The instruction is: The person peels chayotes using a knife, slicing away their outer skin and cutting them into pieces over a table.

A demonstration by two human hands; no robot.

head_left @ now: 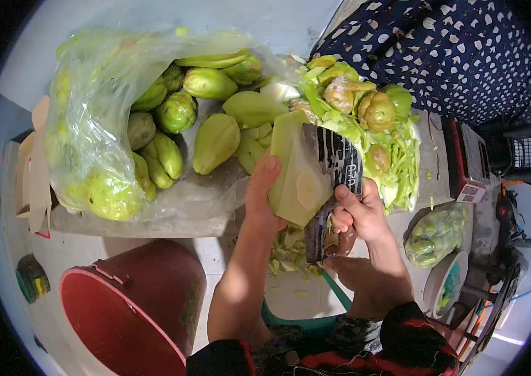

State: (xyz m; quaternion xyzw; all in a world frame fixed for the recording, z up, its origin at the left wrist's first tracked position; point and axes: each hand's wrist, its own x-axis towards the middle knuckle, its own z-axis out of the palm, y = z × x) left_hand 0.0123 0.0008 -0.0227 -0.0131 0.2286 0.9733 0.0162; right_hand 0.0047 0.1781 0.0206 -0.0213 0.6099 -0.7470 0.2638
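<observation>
Left hand (262, 194): grasping one pale green fruit (292, 153), centre of frame, a flat cut face showing. Right hand (364, 214): clenching around the brown handle of an apparent knife (348, 153), its dark, white-marked blade standing against or just beside the fruit; contact is not showing clearly. Step, by judgement: peeling or trimming of this piece. Next move: seemingly calling for a firm left hold, fingers staying clear of the edge. Beyond the hands: peelings (406, 178), heaping at upper right; whole green fruits (210, 83), spilling from a clear plastic bag (84, 144), upper left, both resting on the surface (206, 227). Lower left: one red bucket (171, 282), standing below.
</observation>
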